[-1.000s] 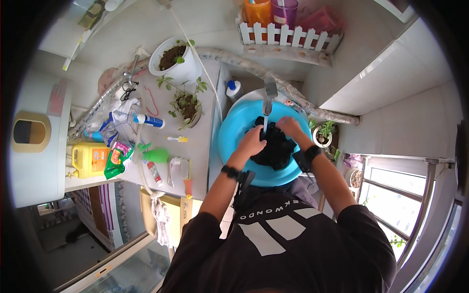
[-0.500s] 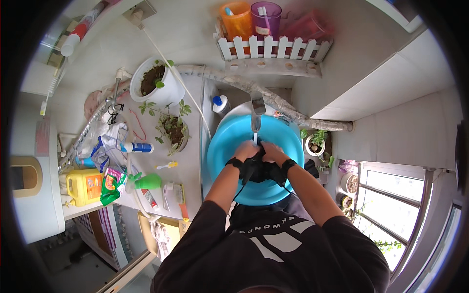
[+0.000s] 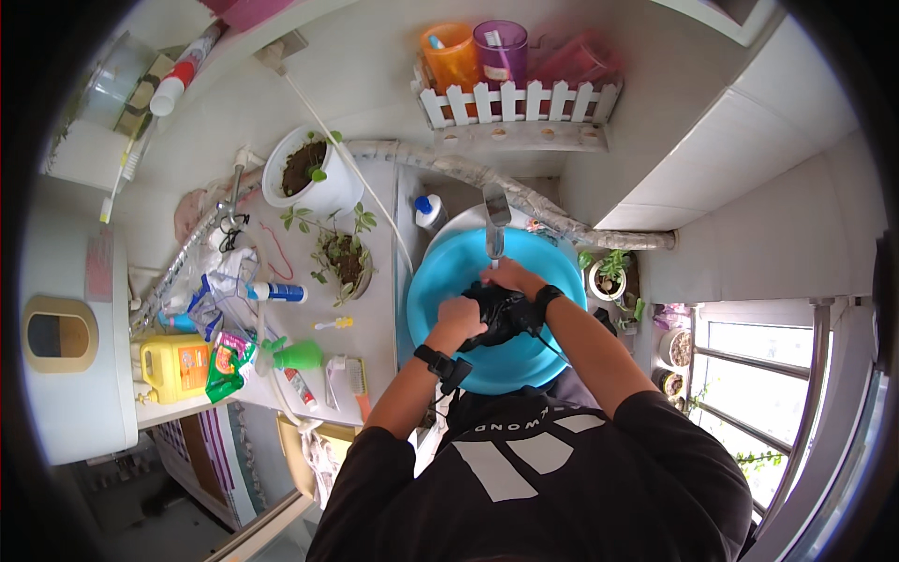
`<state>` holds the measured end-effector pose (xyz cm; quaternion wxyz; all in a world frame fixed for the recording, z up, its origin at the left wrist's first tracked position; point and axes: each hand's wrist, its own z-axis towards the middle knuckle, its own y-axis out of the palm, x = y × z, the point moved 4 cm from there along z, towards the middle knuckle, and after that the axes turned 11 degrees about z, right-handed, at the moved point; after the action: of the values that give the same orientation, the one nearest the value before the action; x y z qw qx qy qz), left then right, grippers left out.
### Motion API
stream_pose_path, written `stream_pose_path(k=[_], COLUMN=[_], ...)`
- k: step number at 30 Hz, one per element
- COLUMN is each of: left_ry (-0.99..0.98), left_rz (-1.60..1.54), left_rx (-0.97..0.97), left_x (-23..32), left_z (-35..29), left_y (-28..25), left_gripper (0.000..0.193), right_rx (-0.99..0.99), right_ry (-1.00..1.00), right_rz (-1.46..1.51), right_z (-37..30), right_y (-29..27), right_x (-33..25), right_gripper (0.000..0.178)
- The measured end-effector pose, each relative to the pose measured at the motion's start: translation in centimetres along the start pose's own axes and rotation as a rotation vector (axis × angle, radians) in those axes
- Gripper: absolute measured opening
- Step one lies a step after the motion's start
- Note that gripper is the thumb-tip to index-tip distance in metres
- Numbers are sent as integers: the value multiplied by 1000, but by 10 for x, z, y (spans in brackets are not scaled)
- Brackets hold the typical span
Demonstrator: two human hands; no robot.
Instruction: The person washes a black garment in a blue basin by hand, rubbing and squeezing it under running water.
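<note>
A bunched, wet-looking black cloth (image 3: 506, 317) is stretched between my two hands over a round light-blue basin (image 3: 433, 272). My left hand (image 3: 460, 321) is closed in a fist on its left end, nearer my body. Farther off, just below the metal faucet (image 3: 495, 208), my right hand (image 3: 511, 275) grips the upper end. Water from the spout runs down by the right hand's fingers. Dark bands circle both wrists. Parts of the fingers are hidden by the cloth.
Left of the basin, a counter bears potted plants (image 3: 345, 260), a green bottle (image 3: 300, 355), brushes (image 3: 358, 377) and a yellow jug (image 3: 176, 367). Cups stand behind a white picket rack (image 3: 520, 101) above. A wrapped pipe (image 3: 524, 195) curves behind the basin. At right are a small potted plant (image 3: 609, 275) and a window.
My hands have moved apart, the left one back toward my body and the right one toward the spout. The black cloth has risen and is now drawn out between them.
</note>
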<state>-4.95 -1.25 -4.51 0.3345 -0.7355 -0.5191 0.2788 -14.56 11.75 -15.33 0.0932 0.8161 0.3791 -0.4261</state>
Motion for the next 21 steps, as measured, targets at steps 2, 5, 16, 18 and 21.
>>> stream_pose_path(k=[2,5,16,18,21], left_ry=[99,57,244,249,260], left_rz=[33,-7,-171,-331,-522], left_rx=[22,-41,159,172,76], left_x=[32,13,10,5,-5], left_z=[23,29,113,135,164], left_y=[-11,21,46,37,40], left_gripper=[42,39,51,52,56], right_rx=[48,260,239,267,242], right_ry=[3,112,-207,-140,-16], right_rz=[-49,105,-952,-569,-327], right_z=[21,22,-19,-45,-80], right_y=[-17,18,-9,-19,-3], right_x=[40,0,32,41,29], right_gripper=[47,38,42,49,70])
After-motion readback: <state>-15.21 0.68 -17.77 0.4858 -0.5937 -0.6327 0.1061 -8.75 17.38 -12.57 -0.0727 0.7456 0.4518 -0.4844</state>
